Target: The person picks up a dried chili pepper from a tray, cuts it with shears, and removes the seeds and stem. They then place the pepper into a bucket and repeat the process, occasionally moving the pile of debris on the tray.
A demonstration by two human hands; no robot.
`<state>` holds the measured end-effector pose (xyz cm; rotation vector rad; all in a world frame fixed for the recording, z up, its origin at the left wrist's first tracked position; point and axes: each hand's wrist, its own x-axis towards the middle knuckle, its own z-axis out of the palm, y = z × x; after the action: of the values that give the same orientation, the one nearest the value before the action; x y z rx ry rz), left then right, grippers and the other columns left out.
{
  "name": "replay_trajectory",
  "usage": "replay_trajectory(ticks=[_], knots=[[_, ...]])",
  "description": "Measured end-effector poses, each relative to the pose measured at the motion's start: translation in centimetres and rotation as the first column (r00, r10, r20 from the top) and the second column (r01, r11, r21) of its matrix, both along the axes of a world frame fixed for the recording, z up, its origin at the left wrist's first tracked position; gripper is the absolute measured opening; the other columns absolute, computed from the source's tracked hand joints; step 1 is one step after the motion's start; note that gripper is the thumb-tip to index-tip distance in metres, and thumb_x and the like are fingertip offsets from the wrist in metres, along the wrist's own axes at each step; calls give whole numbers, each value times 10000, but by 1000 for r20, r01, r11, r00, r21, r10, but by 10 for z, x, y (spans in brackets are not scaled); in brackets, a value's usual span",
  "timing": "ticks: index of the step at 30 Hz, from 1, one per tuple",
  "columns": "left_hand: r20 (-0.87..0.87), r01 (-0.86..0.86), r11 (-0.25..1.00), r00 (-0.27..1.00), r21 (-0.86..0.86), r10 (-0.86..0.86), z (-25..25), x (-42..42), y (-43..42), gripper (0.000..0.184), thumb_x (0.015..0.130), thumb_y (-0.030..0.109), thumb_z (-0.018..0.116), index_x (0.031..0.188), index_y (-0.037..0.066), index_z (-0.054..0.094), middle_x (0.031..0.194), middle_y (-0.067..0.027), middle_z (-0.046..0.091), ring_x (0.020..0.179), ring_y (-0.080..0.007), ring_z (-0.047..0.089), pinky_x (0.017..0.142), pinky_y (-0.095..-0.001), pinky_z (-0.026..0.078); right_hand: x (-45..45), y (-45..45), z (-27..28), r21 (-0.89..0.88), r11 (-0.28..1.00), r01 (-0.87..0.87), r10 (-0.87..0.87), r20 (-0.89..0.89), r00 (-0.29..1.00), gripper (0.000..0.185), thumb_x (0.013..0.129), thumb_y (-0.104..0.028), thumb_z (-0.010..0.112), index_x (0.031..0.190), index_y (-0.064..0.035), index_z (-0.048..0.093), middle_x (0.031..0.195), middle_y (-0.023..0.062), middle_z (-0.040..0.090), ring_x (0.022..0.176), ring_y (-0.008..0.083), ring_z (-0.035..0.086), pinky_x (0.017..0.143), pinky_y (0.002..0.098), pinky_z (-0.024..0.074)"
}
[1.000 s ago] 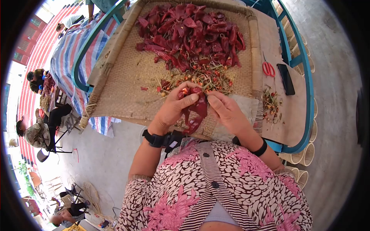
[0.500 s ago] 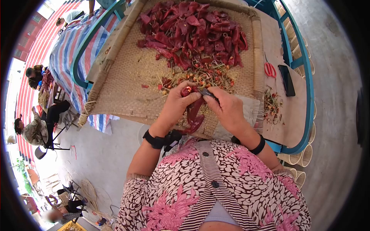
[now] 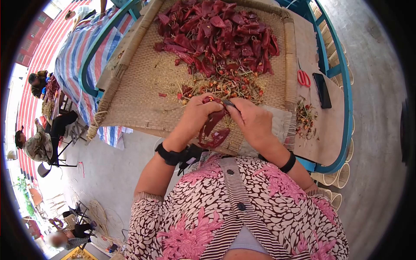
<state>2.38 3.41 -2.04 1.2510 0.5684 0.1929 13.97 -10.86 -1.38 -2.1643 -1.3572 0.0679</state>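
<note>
My left hand is closed around a dried red chili pepper, whose wrinkled lower part hangs toward me. My right hand is pinched on a small dark metal tool at the pepper's top end; its exact kind is hidden by the fingers. Both hands are close together over the near part of a woven tray. Just beyond them lie cut stems and orange-red caps, with seeds scattered around. A large heap of dried red peppers covers the far part of the tray.
Red-handled scissors and a black phone lie on the board right of the tray, above a small pile of stems. A blue metal frame surrounds it. Other people sit at the left, beyond a striped sheet.
The left hand has turned slightly and shifted left, so the pepper's bright cut end is now mostly covered. The hanging pepper has swung a little left. The right hand keeps the dark tool beside it.
</note>
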Motion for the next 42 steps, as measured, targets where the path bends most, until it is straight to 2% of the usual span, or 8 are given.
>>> replay_trajectory(ticks=[5, 10, 16, 25, 29, 33, 39, 42], knots=[[-61, 48, 994, 997, -100, -54, 10, -7, 13, 191, 829, 140, 656, 985, 53, 590, 748, 45, 558, 606, -21, 446, 535, -180, 338, 2, 3, -7, 88, 996, -35, 65, -371, 926, 205, 941, -293, 586, 1007, -110, 650, 776, 50, 644, 606, 210, 611, 510, 302, 453], [108, 35, 979, 994, -203, -13, 3, -15, 8, 205, 842, 103, 641, 1024, 64, 555, 765, 36, 562, 633, -38, 483, 569, -186, 378, 0, 0, 9, 124, 992, 0, 124, -992, -7, 264, 999, -351, 510, 918, -111, 583, 672, -42, 500, 471, 62, 377, 421, 228, 300], [296, 47, 932, 953, -359, 65, 0, -16, 0, 185, 842, 105, 674, 999, 59, 589, 807, 11, 615, 697, -60, 551, 642, -210, 442, -11, -4, 26, 61, 997, 41, 73, -847, -527, 262, 1009, -363, 485, 848, -160, 447, 629, -53, 400, 439, 34, 292, 392, 212, 224], [517, 262, 910, 854, -320, -64, -20, -24, 0, 190, 853, 83, 668, 1016, 39, 580, 858, -46, 614, 744, -112, 572, 696, -250, 466, 4, -10, 5, 173, 964, 201, 261, -486, -834, 240, 1016, -362, 462, 932, -140, 498, 609, -59, 369, 423, 40, 300, 371, 208, 243], [452, 50, 967, 889, -250, 71, -14, -35, -6, 176, 850, 147, 680, 918, 55, 546, 775, -37, 530, 700, -134, 482, 635, -278, 387, 32, -21, 1, 201, 925, 321, 368, -680, -634, 255, 1011, -367, 472, 1016, -121, 540, 620, -59, 386, 438, 34, 309, 373, 204, 260], [538, 84, 967, 841, -239, 60, -11, -35, 4, 118, 896, 116, 622, 960, 62, 538, 875, -64, 559, 835, -195, 576, 763, -308, 463, 16, -10, 17, -3, 994, 107, 43, -906, -420, 262, 1004, -380, 487, 1030, -126, 544, 659, -55, 440, 458, 30, 326, 378, 195, 254], [417, -175, 914, 847, -365, 329, 9, -55, 12, 108, 960, 141, 506, 1057, 93, 515, 963, -121, 599, 786, -238, 633, 898, -469, 533, 34, -10, 2, -117, 988, 101, -31, -789, -613, 288, 962, -423, 552, 1017, -140, 547, 645, -56, 430, 457, 20, 310, 384, 175, 244], [435, -234, 935, 837, -267, 333, -4, -79, 28, 118, 960, 125, 496, 1065, 77, 518, 929, -99, 596, 772, -192, 611, 882, -440, 543, 33, -16, -7, -107, 989, -103, -128, -965, -228, 340, 902, -407, 634, 1023, -102, 542, 652, -31, 485, 481, 59, 390, 425, 216, 343]])
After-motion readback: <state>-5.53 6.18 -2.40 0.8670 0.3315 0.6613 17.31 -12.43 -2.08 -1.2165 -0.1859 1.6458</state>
